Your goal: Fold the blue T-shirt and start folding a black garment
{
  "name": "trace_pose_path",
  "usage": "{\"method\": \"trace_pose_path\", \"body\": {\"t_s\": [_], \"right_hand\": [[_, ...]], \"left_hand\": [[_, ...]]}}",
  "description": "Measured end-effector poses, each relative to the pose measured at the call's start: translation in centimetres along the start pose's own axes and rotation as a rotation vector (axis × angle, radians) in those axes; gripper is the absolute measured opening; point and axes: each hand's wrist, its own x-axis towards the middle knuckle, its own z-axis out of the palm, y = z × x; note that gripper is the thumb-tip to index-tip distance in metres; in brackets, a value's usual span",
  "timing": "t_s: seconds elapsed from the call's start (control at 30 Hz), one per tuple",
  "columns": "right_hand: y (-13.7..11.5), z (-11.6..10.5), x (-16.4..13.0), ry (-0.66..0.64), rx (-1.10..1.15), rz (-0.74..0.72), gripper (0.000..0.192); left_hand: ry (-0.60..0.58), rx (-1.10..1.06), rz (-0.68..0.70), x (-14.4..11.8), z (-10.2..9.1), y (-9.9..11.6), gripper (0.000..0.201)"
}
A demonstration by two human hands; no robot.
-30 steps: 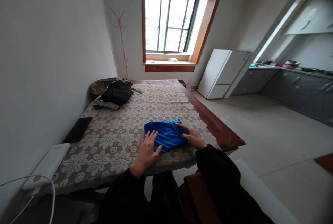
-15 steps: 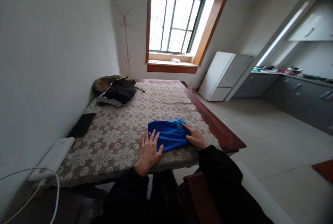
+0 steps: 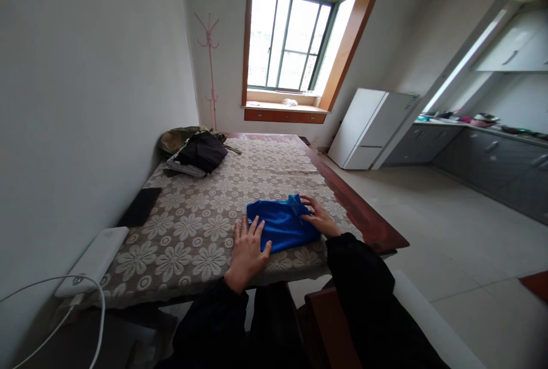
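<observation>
A folded, shiny blue garment [image 3: 280, 229] lies near the front edge of the table; a lighter blue part shows at its far right corner. My left hand [image 3: 248, 252] rests flat on its left side, fingers spread over the cloth and the tablecloth beside it. At the right corner, my right hand [image 3: 320, 217] has its fingers and thumb bent around the cloth, which is bunched up there. Exactly how much fabric is pinched is hard to make out.
A patterned floral tablecloth [image 3: 209, 229] covers the table. Dark folded clothes [image 3: 201, 153] are piled at the far left. A black flat object [image 3: 139, 207] and a white power bank [image 3: 92, 260] with a cable lie along the wall. The wooden table edge [image 3: 363, 209] runs along the right.
My right hand has gone from lying on the garment to bending its fingers around the far right corner, and the cloth there has bunched up. My left hand stays on the left side.
</observation>
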Motion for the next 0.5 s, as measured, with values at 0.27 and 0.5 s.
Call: {"method": "trace_pose_path", "body": {"t_s": [0.27, 0.5], "right_hand": [[-0.2, -2.0, 0.8, -0.113, 0.026, 0.096, 0.049], [1.3, -2.7, 1.9, -0.071, -0.164, 0.009, 0.037]], "left_hand": [[0.018, -0.011, 0.007, 0.0, 0.4, -0.3, 0.061], [0.028, -0.011, -0.008, 0.2, 0.6, -0.6, 0.062]]}}
